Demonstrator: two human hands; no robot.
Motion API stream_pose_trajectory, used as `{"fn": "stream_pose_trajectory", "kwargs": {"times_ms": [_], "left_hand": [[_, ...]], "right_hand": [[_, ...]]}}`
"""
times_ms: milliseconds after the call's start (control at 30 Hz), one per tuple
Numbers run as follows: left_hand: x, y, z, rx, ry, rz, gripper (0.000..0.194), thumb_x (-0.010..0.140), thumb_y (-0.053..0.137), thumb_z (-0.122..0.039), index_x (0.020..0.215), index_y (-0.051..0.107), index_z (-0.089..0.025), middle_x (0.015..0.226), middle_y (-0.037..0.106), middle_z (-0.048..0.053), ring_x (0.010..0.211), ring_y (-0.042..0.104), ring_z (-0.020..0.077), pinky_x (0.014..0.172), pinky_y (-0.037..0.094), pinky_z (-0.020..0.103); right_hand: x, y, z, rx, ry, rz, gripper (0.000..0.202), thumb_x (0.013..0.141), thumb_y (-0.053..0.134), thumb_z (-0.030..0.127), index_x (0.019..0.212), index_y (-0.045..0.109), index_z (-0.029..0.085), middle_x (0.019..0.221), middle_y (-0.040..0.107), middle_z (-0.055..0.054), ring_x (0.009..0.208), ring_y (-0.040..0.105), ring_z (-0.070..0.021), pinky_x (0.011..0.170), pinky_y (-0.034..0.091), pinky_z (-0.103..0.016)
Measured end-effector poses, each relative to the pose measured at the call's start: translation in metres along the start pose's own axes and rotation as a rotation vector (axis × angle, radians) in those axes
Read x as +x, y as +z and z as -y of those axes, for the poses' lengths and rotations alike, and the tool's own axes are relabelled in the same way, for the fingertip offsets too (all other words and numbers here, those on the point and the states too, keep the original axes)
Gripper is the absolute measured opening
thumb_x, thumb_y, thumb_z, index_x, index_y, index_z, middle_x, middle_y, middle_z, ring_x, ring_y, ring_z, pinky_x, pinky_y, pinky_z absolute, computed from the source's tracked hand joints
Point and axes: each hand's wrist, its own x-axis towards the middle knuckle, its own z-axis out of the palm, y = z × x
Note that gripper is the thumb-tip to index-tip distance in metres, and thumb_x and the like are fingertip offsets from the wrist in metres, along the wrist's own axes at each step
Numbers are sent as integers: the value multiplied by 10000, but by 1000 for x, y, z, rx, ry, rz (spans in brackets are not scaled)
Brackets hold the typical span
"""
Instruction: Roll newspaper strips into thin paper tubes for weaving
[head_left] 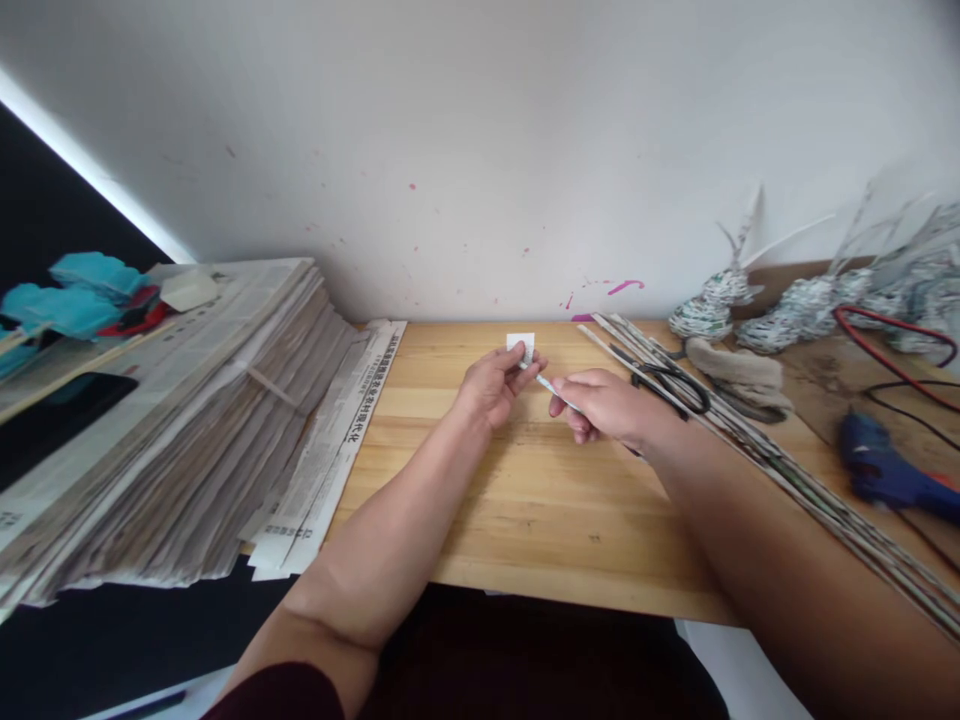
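Over the middle of the wooden table (517, 520), my left hand (493, 385) pinches a small flat end of newspaper strip (517, 341) between thumb and fingers. From there the strip narrows into a thin rolled paper tube (546, 383) that slants down to the right. My right hand (596, 402) is closed around this tube, its thumb and fingers pressed together a short way from my left hand. A bit of the tube's far end seems to show below my right wrist. Most of the tube inside the right hand is hidden.
A tall newspaper stack (225, 400) stands left, bearing a phone (67, 415) and blue objects (82, 295). Long rolled paper sticks (780, 460) and black-handled scissors (675, 388) lie right. Beyond are a grey cloth (735, 375), woven paper pieces (705, 305) and a blue glue gun (885, 465).
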Motion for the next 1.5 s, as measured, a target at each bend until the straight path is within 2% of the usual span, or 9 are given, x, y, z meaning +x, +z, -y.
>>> {"fn": "stream_pose_trajectory", "kwargs": {"times_ms": [100,300,467,633,867,1033,1133,1400,1500], "left_hand": [[0,0,-1,-8,-8,33,155,892,580,-94,748,633,-74,749,684,83,694,708,133,650,572,171],[3,-2,1,-4,4,-35,141,887,586,-87,755,633,-71,782,693,94,716,708,134,769,585,226],[2,-2,2,10,8,-14,117,894,577,-91,799,643,-75,804,704,94,796,719,149,838,578,245],[1,-2,2,33,5,27,101,898,579,-109,826,643,-81,841,716,101,785,719,146,784,583,220],[-1,-2,2,41,-14,92,109,897,587,-123,814,640,-75,809,716,96,753,719,146,707,583,190],[0,-2,2,37,12,16,113,892,591,-110,795,638,-75,791,706,90,729,709,128,757,578,203],[1,-1,2,17,14,-15,114,890,594,-108,790,640,-76,781,699,88,718,706,127,769,580,219],[-1,0,1,-29,-41,-20,133,884,587,-99,773,655,-76,760,690,88,728,709,144,772,591,238],[-1,0,0,-41,-46,-3,149,883,584,-98,750,648,-76,738,683,83,706,705,144,754,594,238]], "right_hand": [[0,-1,0,29,28,7,399,962,409,453,732,579,176,484,501,9,427,524,-132,472,398,-261],[-2,3,2,-662,-345,-345,276,896,567,435,819,654,184,744,685,-56,656,601,-178,589,350,-282],[-3,3,1,-840,-452,-405,286,960,472,340,822,666,181,763,695,-69,688,597,-190,600,305,-295],[-2,1,2,-629,-387,-326,335,969,424,319,831,701,191,765,699,-55,699,612,-182,643,368,-287],[0,-3,1,-225,-100,-81,376,982,359,387,881,651,172,593,538,4,435,506,-120,497,390,-264],[-4,1,3,-537,-276,-265,241,896,547,420,844,629,199,666,627,-13,537,529,-140,540,337,-270],[-6,4,6,-665,-366,-340,235,907,532,360,763,621,197,676,649,-29,602,553,-155,586,340,-279],[-3,1,2,-34,-6,34,321,975,421,397,795,575,181,545,554,8,429,526,-118,456,406,-244],[-1,-1,-1,145,37,106,330,971,430,417,774,546,179,506,522,22,402,495,-107,423,380,-229]]}}
